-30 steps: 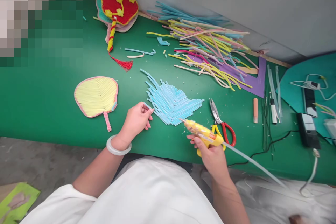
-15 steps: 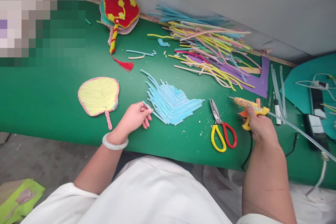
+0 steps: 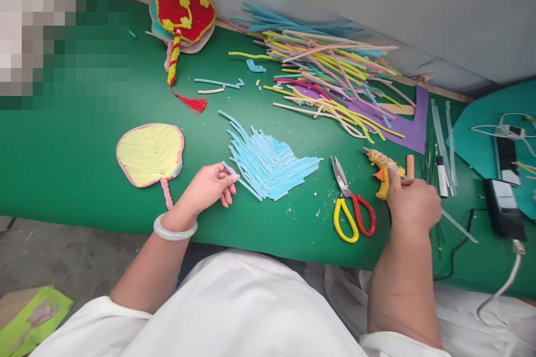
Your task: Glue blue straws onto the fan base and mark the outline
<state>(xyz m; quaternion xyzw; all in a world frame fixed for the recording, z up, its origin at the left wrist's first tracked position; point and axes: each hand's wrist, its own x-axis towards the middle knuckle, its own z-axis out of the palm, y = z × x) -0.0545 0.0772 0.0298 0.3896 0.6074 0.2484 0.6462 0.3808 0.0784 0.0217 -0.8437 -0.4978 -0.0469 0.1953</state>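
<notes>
Left hand (image 3: pixel 213 187) pinches a blue strip (image 3: pixel 249 188) at the 8 o'clock edge of the central blue panel (image 3: pixel 274 164), right hand (image 3: pixel 414 203) touches the glue gun (image 3: pixel 382 170) at 3 o'clock, grip indeterminable, and the panel's chevron appears largely laid, 10 o'clock ends uneven, edges unbordered.

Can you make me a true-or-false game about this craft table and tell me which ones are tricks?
1. The left grip pinches a thin blue strip. True.
2. The right grip is on the purple sheet. False: it is on the yellow glue gun.
3. The scissors lie to the right of the blue mat. True.
4. The yellow fan has a blue handle. False: its handle is pink.
5. A red tassel hangs from the red fan. True.
</notes>
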